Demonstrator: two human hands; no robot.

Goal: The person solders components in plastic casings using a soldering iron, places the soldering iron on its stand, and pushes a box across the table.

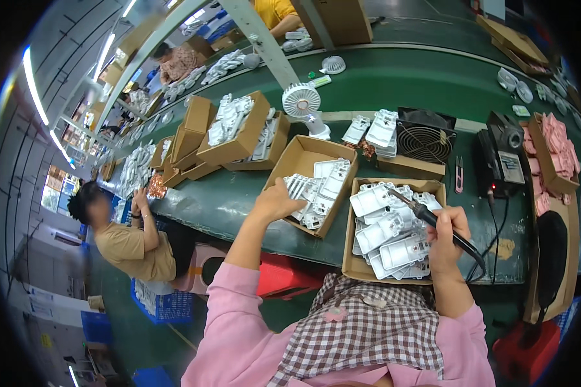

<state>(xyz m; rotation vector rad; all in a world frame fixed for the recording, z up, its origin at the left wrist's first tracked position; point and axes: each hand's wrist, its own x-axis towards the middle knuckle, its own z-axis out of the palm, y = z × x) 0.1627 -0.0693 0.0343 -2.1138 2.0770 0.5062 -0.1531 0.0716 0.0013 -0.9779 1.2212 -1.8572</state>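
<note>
My right hand is closed around the black handle of a soldering iron. The iron's metal tip points up and left, above a cardboard box of stacked white plastic casings. My left hand reaches over the near left edge of a second cardboard box. Its thumb and fingers are around the end of a row of white plastic casings in that box, and some fingertips are hidden.
Behind the boxes stand a small white fan and a black square fan. Right of them are tweezers, a black soldering station with a cable, and a box of pink parts. A co-worker sits at left.
</note>
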